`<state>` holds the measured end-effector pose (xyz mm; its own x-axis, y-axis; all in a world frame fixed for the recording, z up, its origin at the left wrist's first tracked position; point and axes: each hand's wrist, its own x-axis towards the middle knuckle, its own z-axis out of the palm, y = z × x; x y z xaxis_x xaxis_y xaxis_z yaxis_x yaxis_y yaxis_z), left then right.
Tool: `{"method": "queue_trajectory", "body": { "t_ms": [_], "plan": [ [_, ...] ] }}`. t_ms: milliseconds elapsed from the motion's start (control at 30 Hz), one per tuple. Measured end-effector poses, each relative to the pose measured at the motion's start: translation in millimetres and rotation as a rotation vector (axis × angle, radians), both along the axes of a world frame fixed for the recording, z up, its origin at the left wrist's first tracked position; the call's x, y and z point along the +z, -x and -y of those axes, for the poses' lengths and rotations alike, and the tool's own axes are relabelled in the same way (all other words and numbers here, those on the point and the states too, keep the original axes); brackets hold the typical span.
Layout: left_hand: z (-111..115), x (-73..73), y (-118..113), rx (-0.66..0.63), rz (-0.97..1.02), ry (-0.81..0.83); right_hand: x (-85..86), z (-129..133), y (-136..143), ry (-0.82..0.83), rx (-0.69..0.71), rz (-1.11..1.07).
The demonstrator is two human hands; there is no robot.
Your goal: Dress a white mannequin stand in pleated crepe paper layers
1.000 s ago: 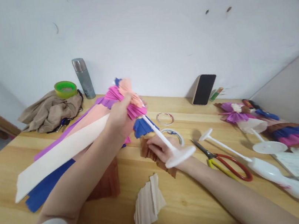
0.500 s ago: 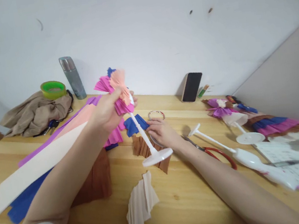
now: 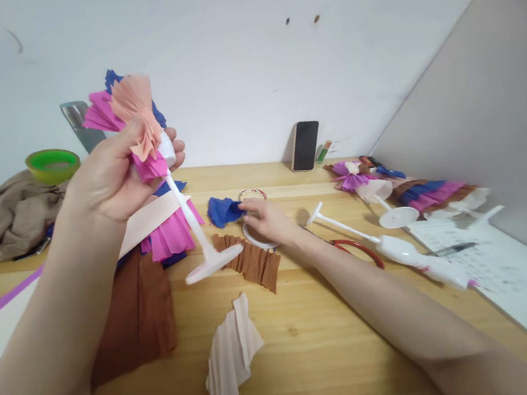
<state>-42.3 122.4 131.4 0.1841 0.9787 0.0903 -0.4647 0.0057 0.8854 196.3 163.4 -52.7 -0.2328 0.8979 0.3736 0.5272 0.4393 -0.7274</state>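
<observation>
Crepe-paper doll: we hold the paper doll [image 3: 136, 121] up in our left hand [image 3: 109, 177], fingers closed round the pleated pink, peach and blue paper at its top; its white stem slants down from the hand to the round white base [image 3: 214, 262], which hangs just above the tabletop [image 3: 315, 341]
Right hand: our right hand [image 3: 267, 220] lies forward on the tabletop, fingertips pinched onto the blue paper piece [image 3: 223, 210]; whether it has lifted the piece we cannot tell
Near the right hand: a tape ring [image 3: 250, 194] just beyond the fingers, a brown pleated strip [image 3: 251, 262] toward us from it, red-handled scissors [image 3: 358, 249] beside the wrist
Below the left hand: magenta pleats [image 3: 172, 234], a brown sheet [image 3: 135, 315] and long paper strips [image 3: 157, 213] lying flat
Toward us from both hands: a cream pleated piece [image 3: 230, 354]
Far right of the right hand: a bare white stand [image 3: 373, 240] lying on its side and a finished doll [image 3: 381, 190]
How it will handle: we judge the doll very light, the crepe soft and easily crushed or torn, the plastic stem stiff and smooth
Where to take hold: we would grip the stem or the bunched waist under the pleats, not the frilled edges; the blue piece wants only a light pinch at one edge
</observation>
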Motion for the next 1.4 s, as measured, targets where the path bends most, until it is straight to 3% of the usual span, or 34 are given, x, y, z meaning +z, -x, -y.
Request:
{"method": "queue_trajectory", "body": {
  "t_ms": [200,433,667,1067,1267,1400],
  "plan": [
    [2,-9.6,-8,-0.084,-0.265,0.082,23.7,-2,-20,0.179,-0.191,-0.424],
    [-10,-27.5,-11,-0.205,-0.278,0.103,33.2,1,-17,0.319,-0.175,-0.656],
    [-17,-35.9,-8,-0.287,-0.284,0.067,39.8,6,-13,0.301,-0.151,-0.608],
    [-30,-65.8,-19,-0.413,-0.264,0.165,55.9,9,-13,0.175,-0.126,-0.45],
    [-29,-65.0,-19,-0.431,-0.286,0.112,59.0,8,-21,0.147,-0.118,-0.4],
    [-24,-56.3,-18,-0.342,-0.306,0.091,62.4,8,-25,0.094,-0.178,-0.43]
  ]
}}
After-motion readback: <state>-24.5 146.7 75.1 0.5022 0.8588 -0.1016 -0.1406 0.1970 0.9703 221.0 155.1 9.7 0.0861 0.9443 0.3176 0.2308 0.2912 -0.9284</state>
